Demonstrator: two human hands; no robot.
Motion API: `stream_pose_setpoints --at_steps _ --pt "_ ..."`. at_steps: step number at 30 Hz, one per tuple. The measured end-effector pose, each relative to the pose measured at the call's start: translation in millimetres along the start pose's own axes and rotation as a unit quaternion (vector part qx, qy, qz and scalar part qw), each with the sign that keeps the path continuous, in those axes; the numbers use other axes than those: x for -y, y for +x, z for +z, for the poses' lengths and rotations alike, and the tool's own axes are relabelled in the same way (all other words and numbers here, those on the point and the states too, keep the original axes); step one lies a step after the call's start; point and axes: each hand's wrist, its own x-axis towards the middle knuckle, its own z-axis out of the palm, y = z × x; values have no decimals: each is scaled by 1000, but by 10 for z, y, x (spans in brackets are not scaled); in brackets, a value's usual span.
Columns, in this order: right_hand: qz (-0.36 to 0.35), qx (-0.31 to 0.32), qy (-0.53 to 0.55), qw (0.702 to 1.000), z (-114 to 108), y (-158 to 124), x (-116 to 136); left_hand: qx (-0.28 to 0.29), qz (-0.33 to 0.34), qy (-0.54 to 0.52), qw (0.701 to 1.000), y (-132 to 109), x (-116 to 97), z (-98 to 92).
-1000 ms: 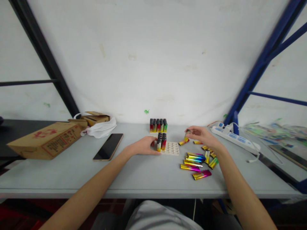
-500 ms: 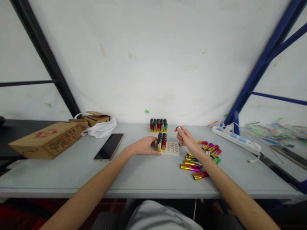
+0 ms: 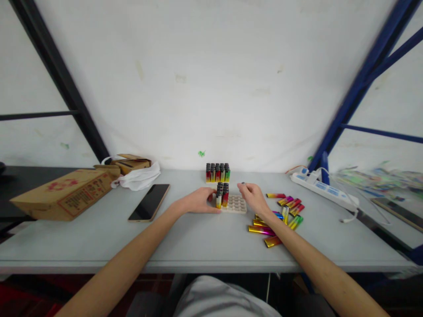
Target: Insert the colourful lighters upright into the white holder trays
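Lighters (image 3: 225,196) stand upright, dark tops up, at the left end of a pale holed tray (image 3: 238,207) on the bench (image 3: 198,246), with rows of round holes showing to their right. From where I stand, the left hand (image 3: 201,200) is curled around that end of the tray, thumb along the near edge, apparently steadying it. The right hand (image 3: 251,193) is closed above the tray's far right corner; a small dark tip pokes out of it, probably the top of a lighter, the rest hidden by the fingers. A finished-looking block of upright lighters (image 3: 218,173) sits farther back, and loose lighters (image 3: 260,230) lie scattered to the right. I'd expect each to be light and stiff, its shiny body rather slippery, so a pinch just below the dark top seems best. Packed close, the standing ones could topple if knocked.
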Motion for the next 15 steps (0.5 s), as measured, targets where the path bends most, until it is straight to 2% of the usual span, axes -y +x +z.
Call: stream_pose_setpoints --at_steps 6,15 --pt "-10 -20 -18 1000 9 -10 8 4 -5 7 1000 -11 -15 -11" --pt "-16 -15 -28 999 3 -6 37 4 0 4 1000 -1 1 1"
